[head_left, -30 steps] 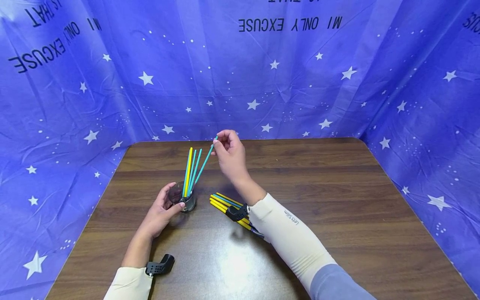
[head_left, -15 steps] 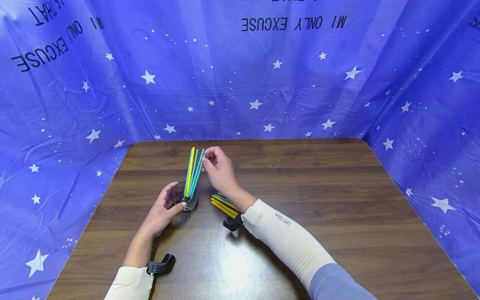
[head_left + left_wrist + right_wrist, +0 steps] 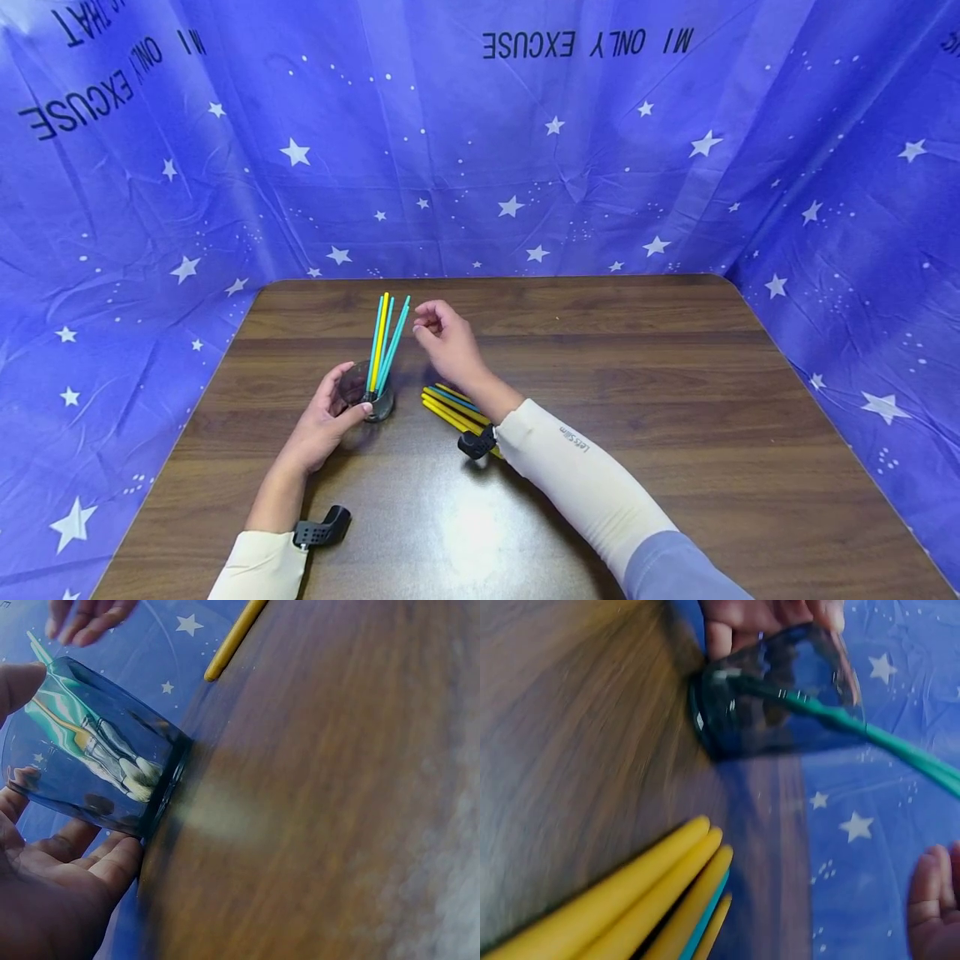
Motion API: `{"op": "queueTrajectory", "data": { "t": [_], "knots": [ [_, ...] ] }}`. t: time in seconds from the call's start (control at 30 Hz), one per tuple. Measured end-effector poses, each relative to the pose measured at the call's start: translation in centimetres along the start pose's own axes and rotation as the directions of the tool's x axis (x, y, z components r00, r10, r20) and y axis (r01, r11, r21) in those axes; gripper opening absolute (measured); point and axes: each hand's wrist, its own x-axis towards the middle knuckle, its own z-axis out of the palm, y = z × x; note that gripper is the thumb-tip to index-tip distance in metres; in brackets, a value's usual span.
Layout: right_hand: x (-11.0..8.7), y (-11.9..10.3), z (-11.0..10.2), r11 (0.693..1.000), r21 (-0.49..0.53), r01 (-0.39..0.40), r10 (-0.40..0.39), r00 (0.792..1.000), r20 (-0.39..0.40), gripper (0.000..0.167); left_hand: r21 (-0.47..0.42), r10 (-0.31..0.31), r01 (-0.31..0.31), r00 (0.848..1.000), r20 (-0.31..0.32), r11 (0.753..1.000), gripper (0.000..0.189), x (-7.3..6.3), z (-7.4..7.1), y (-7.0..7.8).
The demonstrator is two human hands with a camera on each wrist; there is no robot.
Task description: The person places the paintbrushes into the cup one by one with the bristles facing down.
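Note:
My left hand (image 3: pixel 318 429) grips a clear, dark-tinted glass (image 3: pixel 383 408) on the table, thumb on the near side and fingers round the far side. Several paintbrushes (image 3: pixel 384 342), turquoise and yellow, lean in it with handles up. In the left wrist view their pale bristles (image 3: pixel 142 780) and silver ferrules sit at the bottom of the glass. Just right of the handle tips hovers my right hand (image 3: pixel 452 342), fingers loosely bent and holding nothing. Under my right wrist lies a bunch of paintbrushes with yellow and blue handles (image 3: pixel 450 412), partly hidden by the forearm.
A brown wooden table (image 3: pixel 637 375) spreads around the hands. Blue curtains (image 3: pixel 450 167) with white stars and lettering hang behind it and on both sides. Each wrist carries a black camera mount (image 3: pixel 322 529); the right one hangs over the lying brushes.
My right hand has brought a turquoise paintbrush down and leftward to the others in the glass, let go of it and drawn slightly back to the right. The left hand stays on the glass.

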Motion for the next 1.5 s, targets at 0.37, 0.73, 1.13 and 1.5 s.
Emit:
{"op": "queueTrajectory", "data": {
  "t": [0.37,0.73,1.13,1.5],
  "knots": [
    [-0.9,2.8,-1.7,0.867,-0.491,0.084,0.136,0.908,0.397,0.024,-0.007,0.01,-0.01,1.0,-0.011,1.0,0.072,-0.1,0.0,-0.3],
    [-1.5,3.4,-2.9,0.783,-0.606,0.139,0.251,0.822,0.512,0.018,-0.012,0.017,-0.017,1.0,-0.005,1.0,0.071,0.1,0.0,-0.5],
    [-1.4,3.7,-2.8,0.765,-0.621,0.171,0.269,0.791,0.549,0.019,0.0,0.006,-0.006,1.0,-0.001,1.0,0.071,0.0,0.0,-0.2],
    [-1.5,3.6,-2.7,0.733,-0.636,0.242,0.248,0.775,0.581,0.025,0.011,0.002,-0.002,1.0,0.0,1.0,0.071,0.1,-0.2,-0.3]
  ]
}}
